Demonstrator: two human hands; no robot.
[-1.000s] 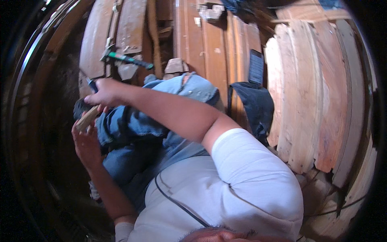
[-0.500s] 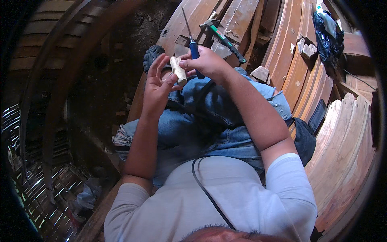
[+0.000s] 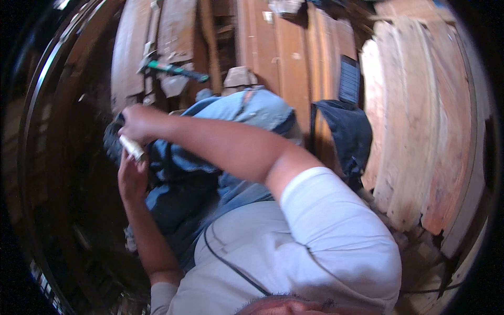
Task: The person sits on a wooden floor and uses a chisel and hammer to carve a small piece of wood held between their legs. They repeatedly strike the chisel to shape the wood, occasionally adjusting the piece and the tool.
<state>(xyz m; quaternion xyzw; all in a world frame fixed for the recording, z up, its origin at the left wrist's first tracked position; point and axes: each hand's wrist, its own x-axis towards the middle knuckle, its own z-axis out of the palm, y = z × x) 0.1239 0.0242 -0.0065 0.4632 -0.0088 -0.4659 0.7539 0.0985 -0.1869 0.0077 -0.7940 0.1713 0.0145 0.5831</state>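
Observation:
Both my hands meet at the left, over my lap by a dark shoe [image 3: 112, 142]. My left hand [image 3: 133, 181] has its fingers raised around a short pale piece [image 3: 132, 148], which looks like carved wood. Just above it, my right hand [image 3: 140, 124] is closed, its knuckles turned away. A small dark bit of the blue-handled tool with a thin tapering shaft shows at its far side; the fist and blur hide the rest. The top end of the pale piece touches or nearly touches the right fingers.
A hammer [image 3: 176, 70] with a green and black handle lies on brown wooden boards [image 3: 257, 47] ahead. Beside it sits a stone-like block [image 3: 240, 77]. To the right are a dark slatted panel [image 3: 349, 80], a black bag [image 3: 344, 131] and pale planks [image 3: 401, 121].
The view has swung right, so hands and hammer now appear farther left. My right hand has turned over and come down closer to the pale piece; the tool's shaft no longer shows.

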